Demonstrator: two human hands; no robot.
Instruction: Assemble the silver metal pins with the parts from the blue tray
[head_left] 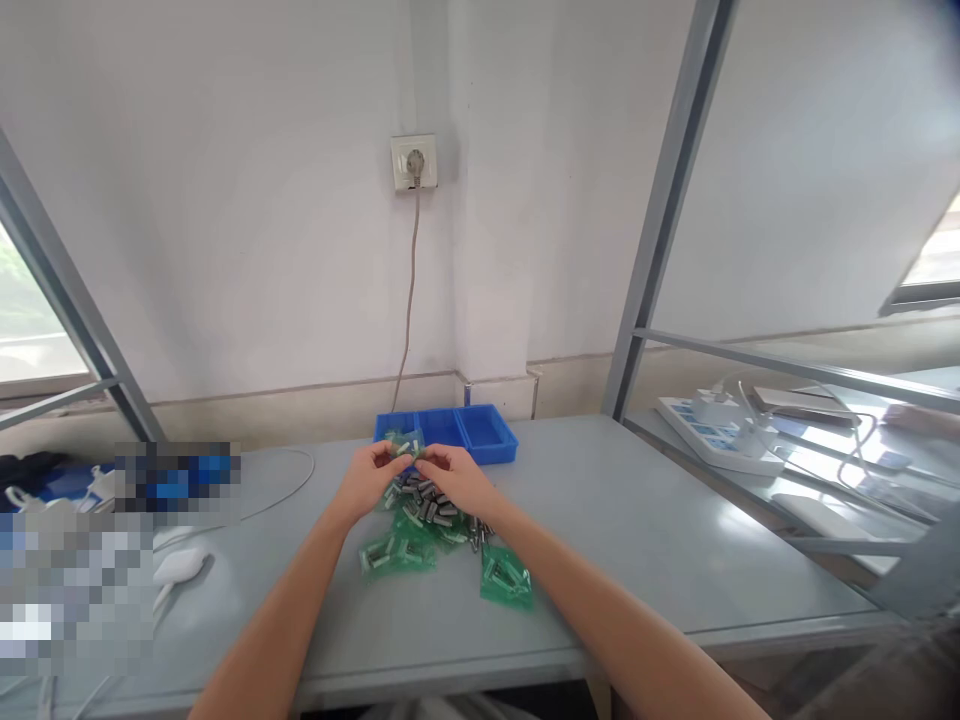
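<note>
In the head view, your left hand [367,480] and right hand [454,478] are close together, both pinching a little green bag [406,441] in front of the blue tray [491,428]. Below them, shiny metal bits [429,510] sit in a pile on the gray table [637,530], with more green bags [506,578] close by.

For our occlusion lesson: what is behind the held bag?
Behind the green bag stands the blue tray. The bag, left hand and right hand hide its near left part.
</note>
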